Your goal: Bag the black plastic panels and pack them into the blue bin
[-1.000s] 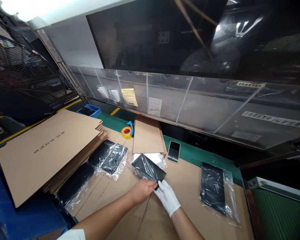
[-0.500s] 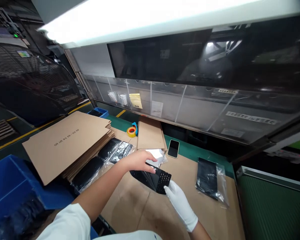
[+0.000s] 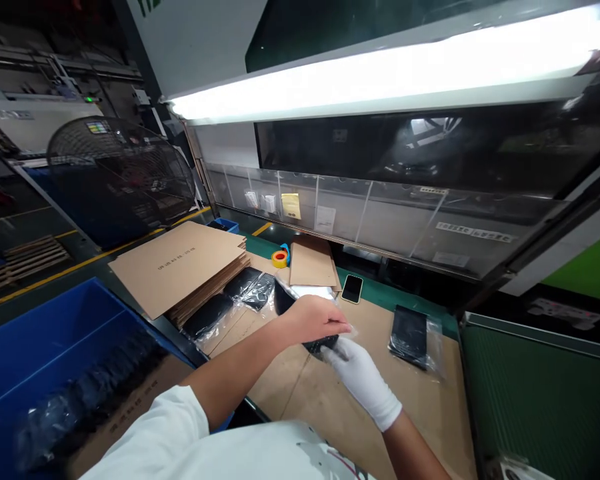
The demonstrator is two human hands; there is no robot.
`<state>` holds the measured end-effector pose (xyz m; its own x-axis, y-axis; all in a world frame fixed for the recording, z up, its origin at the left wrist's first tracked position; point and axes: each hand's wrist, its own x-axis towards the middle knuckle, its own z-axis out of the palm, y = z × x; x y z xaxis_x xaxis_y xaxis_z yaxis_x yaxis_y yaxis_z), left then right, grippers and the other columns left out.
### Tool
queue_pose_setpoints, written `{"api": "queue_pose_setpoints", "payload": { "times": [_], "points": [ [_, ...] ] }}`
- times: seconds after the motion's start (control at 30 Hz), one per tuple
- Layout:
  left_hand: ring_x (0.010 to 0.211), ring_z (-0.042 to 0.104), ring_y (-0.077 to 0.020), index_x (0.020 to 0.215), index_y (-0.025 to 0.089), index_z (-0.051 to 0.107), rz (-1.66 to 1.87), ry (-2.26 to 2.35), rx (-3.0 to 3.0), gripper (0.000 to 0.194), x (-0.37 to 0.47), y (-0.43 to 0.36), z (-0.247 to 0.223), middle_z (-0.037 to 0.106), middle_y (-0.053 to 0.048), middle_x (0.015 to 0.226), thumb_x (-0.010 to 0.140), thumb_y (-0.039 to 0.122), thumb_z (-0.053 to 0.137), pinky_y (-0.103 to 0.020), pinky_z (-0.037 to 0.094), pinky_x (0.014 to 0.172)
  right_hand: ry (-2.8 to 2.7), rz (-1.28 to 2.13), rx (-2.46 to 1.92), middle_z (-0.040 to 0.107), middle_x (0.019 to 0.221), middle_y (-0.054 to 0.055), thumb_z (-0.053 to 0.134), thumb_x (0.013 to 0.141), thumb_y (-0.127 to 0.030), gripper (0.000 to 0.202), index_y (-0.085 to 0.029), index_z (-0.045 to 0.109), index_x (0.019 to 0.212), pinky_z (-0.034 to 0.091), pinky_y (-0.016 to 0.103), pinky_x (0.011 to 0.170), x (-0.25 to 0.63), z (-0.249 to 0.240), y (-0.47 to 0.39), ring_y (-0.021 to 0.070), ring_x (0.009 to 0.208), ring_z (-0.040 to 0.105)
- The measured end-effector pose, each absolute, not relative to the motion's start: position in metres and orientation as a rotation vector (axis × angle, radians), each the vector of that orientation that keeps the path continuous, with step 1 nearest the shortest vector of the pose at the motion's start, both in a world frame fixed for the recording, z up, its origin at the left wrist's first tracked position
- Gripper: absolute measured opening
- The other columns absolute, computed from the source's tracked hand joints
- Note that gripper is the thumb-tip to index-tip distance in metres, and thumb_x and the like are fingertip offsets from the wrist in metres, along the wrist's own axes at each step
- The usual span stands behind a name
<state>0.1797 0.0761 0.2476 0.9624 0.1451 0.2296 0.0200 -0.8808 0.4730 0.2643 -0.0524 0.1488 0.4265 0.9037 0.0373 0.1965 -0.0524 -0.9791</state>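
A black slotted plastic panel (image 3: 322,345) is tilted above the cardboard-covered bench, mostly hidden under my bare left hand (image 3: 316,320). The fingers of that hand are pinched at the panel's right end, where a bit of clear plastic shows at their tips. My right hand (image 3: 364,381), in a white glove, grips the panel's lower right corner. Left of my hands lie black parts in clear bags (image 3: 257,291). To the right is another bagged black part (image 3: 409,336).
Behind my hands are folded cardboard (image 3: 312,261), a phone (image 3: 353,289) and yellow tape (image 3: 279,259). A stack of printed cardboard sheets (image 3: 180,263) stands at left, above a blue bin (image 3: 45,347) with bagged parts. A green conveyor belt (image 3: 540,393) runs at right.
My left hand has moved from the panel's upper edge to its right end, near the gloved hand, and now covers most of it. The view has tipped up and turned left.
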Motion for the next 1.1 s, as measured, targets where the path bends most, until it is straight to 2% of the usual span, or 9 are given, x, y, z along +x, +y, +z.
{"api": "queue_pose_setpoints", "payload": {
  "times": [0.13,0.23,0.33,0.43,0.6,0.77,0.87,1.0,1.1],
  "points": [
    [0.109,0.062,-0.0199,0.106,0.025,0.069,1.095,0.043,2.601,0.02,0.159,0.062,0.246,0.071,-0.004,0.113,0.09,0.033,0.06,-0.04,0.036,0.108,-0.663,0.781,-1.356,0.074,0.104,0.01,0.076,0.069,-0.048,0.047,-0.018,0.07,0.105,0.053,0.04,0.084,0.264,0.155,-0.055,0.0303,0.096,0.066],
    [0.127,0.049,-0.023,0.132,0.029,0.05,1.696,0.341,2.108,0.045,0.142,0.058,0.231,0.053,-0.008,0.138,0.088,0.034,0.063,-0.046,0.032,0.112,-0.425,0.906,-1.113,0.065,0.127,0.008,0.076,0.073,-0.045,0.061,-0.023,0.059,0.128,0.054,0.039,0.089,0.261,0.168,-0.063,0.0294,0.113,0.061],
    [0.127,0.048,-0.0263,0.142,0.028,0.035,1.446,0.61,1.565,0.067,0.131,0.053,0.211,0.044,-0.013,0.143,0.085,0.048,0.063,-0.046,0.038,0.106,-0.359,0.883,-0.99,0.063,0.131,0.006,0.074,0.077,-0.043,0.062,-0.027,0.054,0.133,0.055,0.036,0.089,0.253,0.182,-0.073,0.0261,0.114,0.061],
    [0.116,0.055,-0.0295,0.133,0.017,0.051,0.795,0.487,1.399,0.074,0.127,0.043,0.201,0.057,-0.017,0.129,0.075,0.059,0.071,-0.044,0.044,0.098,-0.345,0.857,-0.94,0.065,0.127,0.006,0.074,0.077,-0.041,0.061,-0.028,0.054,0.133,0.057,0.034,0.087,0.244,0.19,-0.078,0.0233,0.11,0.064],
    [0.08,0.063,-0.0186,0.088,0.011,0.071,0.54,0.428,1.408,0.04,0.129,0.027,0.201,0.071,-0.008,0.086,0.069,0.045,0.079,-0.03,0.048,0.076,-0.35,0.843,-0.907,0.068,0.119,0.004,0.074,0.078,-0.039,0.053,-0.029,0.059,0.127,0.058,0.028,0.081,0.239,0.191,-0.08,0.0189,0.1,0.067],
    [0.066,0.061,-0.0147,0.075,0.013,0.071,0.437,0.558,1.7,0.024,0.118,0.027,0.206,0.069,-0.003,0.07,0.078,0.036,0.068,-0.025,0.044,0.06,-0.334,0.745,-0.997,0.064,0.125,0.002,0.075,0.076,-0.042,0.054,-0.03,0.058,0.127,0.058,0.024,0.073,0.237,0.19,-0.084,0.0172,0.098,0.065],
    [0.069,0.064,-0.0163,0.079,0.017,0.074,0.225,0.473,2.1,0.018,0.1,0.033,0.233,0.072,-0.002,0.074,0.081,0.032,0.065,-0.025,0.047,0.063,-0.404,0.671,-1.046,0.062,0.131,0.006,0.074,0.077,-0.04,0.061,-0.027,0.054,0.133,0.057,0.03,0.076,0.235,0.191,-0.087,0.0219,0.105,0.064],
    [0.093,0.065,-0.0169,0.097,0.02,0.072,0.829,0.251,2.589,0.02,0.082,0.042,0.298,0.073,-0.004,0.098,0.09,0.032,0.058,-0.029,0.048,0.086,-0.553,0.612,-1.198,0.062,0.132,0.01,0.074,0.076,-0.04,0.062,-0.022,0.056,0.132,0.058,0.036,0.076,0.233,0.185,-0.089,0.0277,0.111,0.062],
    [0.111,0.06,-0.019,0.115,0.023,0.065,1.03,0.111,2.905,0.026,0.081,0.05,0.343,0.069,-0.005,0.117,0.093,0.032,0.055,-0.038,0.038,0.106,-0.734,0.551,-1.327,0.068,0.122,0.011,0.075,0.073,-0.043,0.054,-0.02,0.066,0.121,0.058,0.04,0.079,0.23,0.18,-0.086,0.0293,0.105,0.065]
  ]
}}
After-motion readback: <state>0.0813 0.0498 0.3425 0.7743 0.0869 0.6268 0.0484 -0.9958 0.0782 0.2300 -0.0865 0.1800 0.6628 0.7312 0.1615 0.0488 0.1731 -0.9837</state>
